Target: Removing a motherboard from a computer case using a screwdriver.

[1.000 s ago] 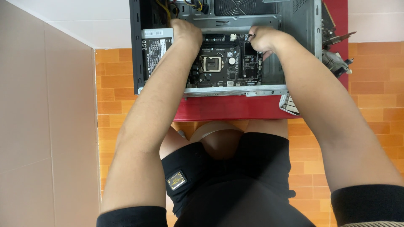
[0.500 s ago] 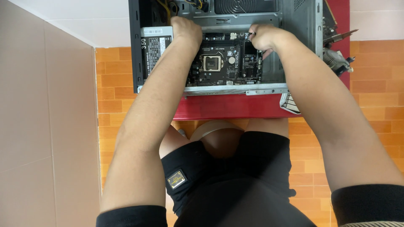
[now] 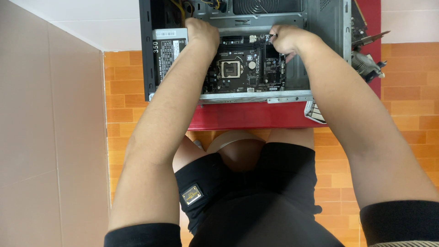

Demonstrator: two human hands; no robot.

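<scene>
Top centre of frame: motherboard (image 3: 242, 68), stiff, light, fragile, best gripped by edges. Left hand (image 3: 202, 34) and right hand (image 3: 286, 40) curled at upper corners; grip unclear.

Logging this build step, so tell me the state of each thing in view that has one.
computer case: on its side on the red table, side panel off
motherboard: seated inside, processor socket empty
left hand: resting at board's upper left
right hand: closed at board's upper right; contents hidden
</scene>
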